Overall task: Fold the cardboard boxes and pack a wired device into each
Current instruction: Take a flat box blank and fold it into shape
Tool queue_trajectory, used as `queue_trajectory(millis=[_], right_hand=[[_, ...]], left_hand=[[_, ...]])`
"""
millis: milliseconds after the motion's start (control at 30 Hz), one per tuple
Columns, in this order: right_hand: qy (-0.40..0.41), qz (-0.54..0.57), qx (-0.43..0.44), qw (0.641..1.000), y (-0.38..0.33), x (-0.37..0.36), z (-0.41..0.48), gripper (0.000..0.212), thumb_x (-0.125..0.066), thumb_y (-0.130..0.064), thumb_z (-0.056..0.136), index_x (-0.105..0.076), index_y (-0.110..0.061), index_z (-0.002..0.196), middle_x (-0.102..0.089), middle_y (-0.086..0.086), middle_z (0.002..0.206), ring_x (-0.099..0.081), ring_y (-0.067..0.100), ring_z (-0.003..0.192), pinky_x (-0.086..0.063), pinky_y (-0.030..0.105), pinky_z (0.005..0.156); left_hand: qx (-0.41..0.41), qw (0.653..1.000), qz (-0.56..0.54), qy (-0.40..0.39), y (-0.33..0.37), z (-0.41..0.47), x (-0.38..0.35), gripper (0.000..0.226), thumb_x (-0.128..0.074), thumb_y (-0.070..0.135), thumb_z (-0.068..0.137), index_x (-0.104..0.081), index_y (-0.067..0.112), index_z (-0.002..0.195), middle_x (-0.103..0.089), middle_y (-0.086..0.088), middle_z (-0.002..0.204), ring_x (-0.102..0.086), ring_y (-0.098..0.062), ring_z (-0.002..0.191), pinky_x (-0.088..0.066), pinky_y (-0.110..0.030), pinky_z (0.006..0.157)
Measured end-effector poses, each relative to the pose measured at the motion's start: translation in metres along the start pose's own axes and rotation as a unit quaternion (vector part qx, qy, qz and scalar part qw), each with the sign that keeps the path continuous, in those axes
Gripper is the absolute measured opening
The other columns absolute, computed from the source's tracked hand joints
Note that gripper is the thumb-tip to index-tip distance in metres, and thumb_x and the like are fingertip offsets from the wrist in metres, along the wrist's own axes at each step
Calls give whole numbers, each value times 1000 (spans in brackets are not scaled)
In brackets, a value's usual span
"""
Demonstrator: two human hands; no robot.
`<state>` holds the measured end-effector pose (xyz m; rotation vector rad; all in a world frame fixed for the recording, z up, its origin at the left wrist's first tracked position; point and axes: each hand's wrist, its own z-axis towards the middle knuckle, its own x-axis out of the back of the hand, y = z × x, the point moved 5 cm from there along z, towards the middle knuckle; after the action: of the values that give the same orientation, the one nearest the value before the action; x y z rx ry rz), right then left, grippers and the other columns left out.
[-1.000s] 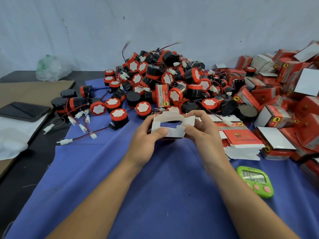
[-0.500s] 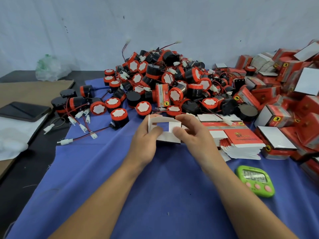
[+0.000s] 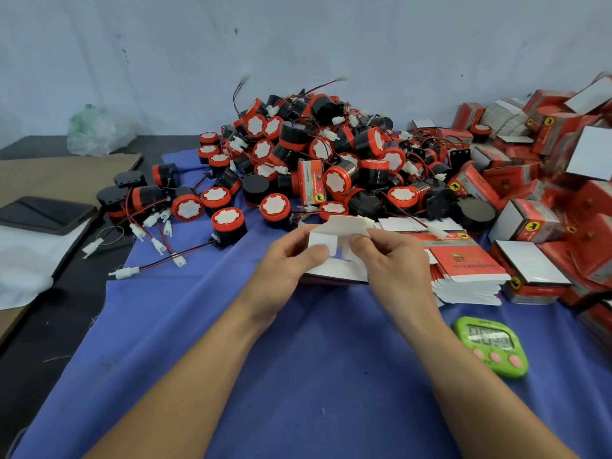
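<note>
The half-formed cardboard box (image 3: 332, 273) sits between both hands, low over the blue cloth (image 3: 298, 376) that covers the tabletop. It is just in front of the heap of wired devices (image 3: 314, 160). The left hand (image 3: 288, 263) grips the box's left wall with the thumb across the white inner face, apparently to keep the sleeve squared open. The right hand (image 3: 394, 260) pinches the flaps on the right side, with the top flap standing up behind the fingers. Blue cloth shows through the opening, so the box's far end is probably not closed yet and nothing is packed inside. Holding it with the mouth towards the person seems to be how they watch the flaps while tucking them. The supplies look arranged for short reaches. The stack of flat boxes (image 3: 463, 270) lies just beside the right hand, and the red-and-black devices with their red and black leads are directly ahead. Folded boxes (image 3: 530, 223) are piled further right, out of the working area. A green timer (image 3: 490, 346) lies near the right forearm, with its display facing up where the person can see it.
</note>
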<state>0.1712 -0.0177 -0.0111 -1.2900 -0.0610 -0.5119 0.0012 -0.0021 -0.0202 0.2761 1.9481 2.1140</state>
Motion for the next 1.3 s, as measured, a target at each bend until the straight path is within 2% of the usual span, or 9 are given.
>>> queue_trajectory(millis=[167,300,533,667,833,967,1100,1200,1300], right_hand=[[-32,26,-1,999,-6,-5,-2,38,-64,-24,95,-67,-38,60,-46,-18,53,-43,4,55,-32,18,55],[-154,250,-120,948,0,-13,-4,24,-63,-9,95,-82,-22,103,-79,2,104,-74,20,98,-57,31,78],[-220,301,-156,915,12,-8,-1,38,-52,-5,66,-80,-7,91,-74,4,121,-66,22,114,-47,42,88],[-272,231,-95,929,8,-1,0,28,-65,-16,78,-79,-16,102,-69,-7,132,-61,11,125,-52,36,103],[-252,72,-19,965,2,0,-2,47,-80,-33,67,-75,-37,113,-73,-12,115,-65,4,96,-52,20,82],[-288,14,1,957,2,-8,-4,61,-83,-47,66,-66,-50,124,-71,2,117,-66,16,104,-56,42,94],[-262,26,5,965,-2,-12,-6,59,-78,-64,67,-69,-48,123,-72,-17,112,-64,-3,94,-47,12,79],[-232,-35,4,972,2,-11,-5,60,-84,-58,68,-67,-49,124,-69,-24,115,-61,-7,102,-46,16,82],[-187,-102,33,976,1,-15,-7,68,-82,-62,60,-67,-50,125,-65,-32,121,-57,-14,106,-43,6,83]], left_hand=[[-23,999,-40,28,3,-1,-2,44,-58,-2,94,-72,23,127,-77,-3,120,-72,-18,110,-57,-23,83],[-10,991,-125,46,4,2,3,53,-53,-19,88,-86,22,90,-77,2,119,-72,-20,115,-59,-30,87],[-53,996,-72,-2,11,-5,-9,43,-54,-14,71,-85,16,74,-79,4,114,-71,-7,111,-56,-18,85],[-70,995,-69,6,8,-3,-10,47,-53,-20,73,-84,15,72,-78,3,117,-71,-12,113,-57,-20,86],[-48,997,-37,49,1,-2,-2,34,-53,-2,61,-81,15,63,-76,6,121,-70,-16,116,-59,-32,90],[-33,993,-41,107,-2,1,16,36,-47,3,61,-79,18,57,-77,7,118,-67,-19,122,-56,-42,96],[-38,995,-28,82,-1,1,15,40,-49,-4,70,-79,19,57,-77,10,119,-67,-15,122,-58,-32,89],[-21,998,-17,60,-8,3,19,52,-44,-18,73,-80,17,58,-76,13,119,-61,-17,130,-58,-31,90],[-4,999,11,35,-9,3,25,41,-45,-2,51,-81,14,61,-76,16,119,-58,-13,133,-55,-37,98]])
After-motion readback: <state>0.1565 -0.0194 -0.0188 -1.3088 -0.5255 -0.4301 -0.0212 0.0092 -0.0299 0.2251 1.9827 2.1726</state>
